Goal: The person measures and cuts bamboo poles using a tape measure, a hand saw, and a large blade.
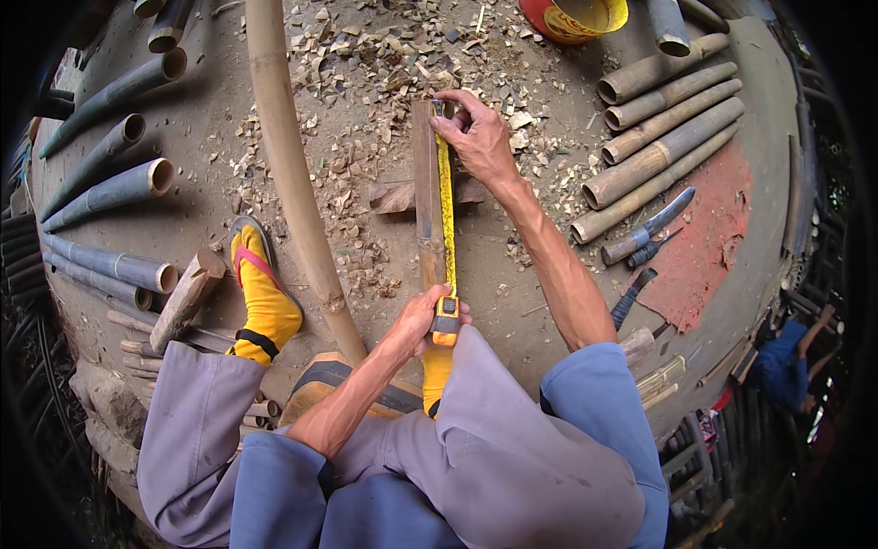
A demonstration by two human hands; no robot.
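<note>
A straight bamboo piece (426, 174) points away from me, lying across a small wooden block (391, 198). Along its right side runs the yellow blade (448, 220) of a tape measure (445, 322), pulled out to the far end. My left hand (422, 316) is closed around the tape's case and the near end of the piece. At the far end, my right hand (477, 137) pinches the blade's tip against the bamboo with thumb and fingers. The near end of the piece is partly hidden by my left hand and knee.
A long bamboo pole (291, 156) slants past on the left. Cut bamboo tubes (119, 197) lie far left, others (672, 151) at right. A large knife (649, 227) rests by a red sheet (709, 242). Wood chips (366, 73) cover the ground near a red-yellow bucket (572, 23).
</note>
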